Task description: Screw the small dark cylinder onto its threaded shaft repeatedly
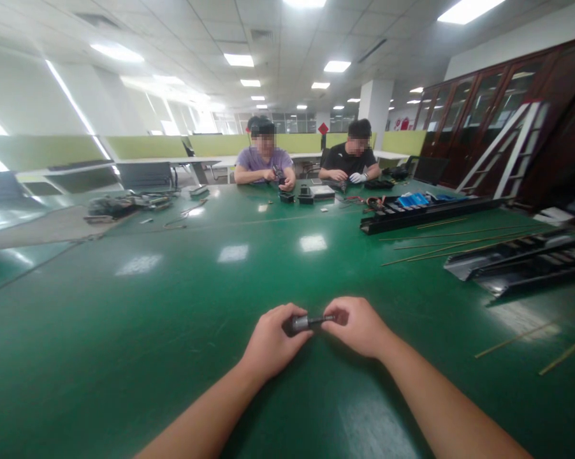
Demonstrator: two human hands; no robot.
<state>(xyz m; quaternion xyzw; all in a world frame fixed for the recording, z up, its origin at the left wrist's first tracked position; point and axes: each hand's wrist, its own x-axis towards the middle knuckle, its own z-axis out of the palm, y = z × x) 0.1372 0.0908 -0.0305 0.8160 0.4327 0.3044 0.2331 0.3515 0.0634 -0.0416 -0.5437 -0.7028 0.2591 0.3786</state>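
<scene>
My left hand [271,341] and my right hand [359,326] meet just above the green table [173,319], close to its near edge. Between them they grip a small dark part with a grey metal middle [308,321]. The left hand's fingers curl round its left end. On the right end the fingers of my right hand pinch shut. Most of the part is hidden inside the two hands.
Long black trays [521,258] and thin brass rods [440,248] lie at the right. Another black tray [426,213] holds blue items. Two people [264,162] [350,159] sit at the far side with small parts. Cables and tools [125,205] lie far left.
</scene>
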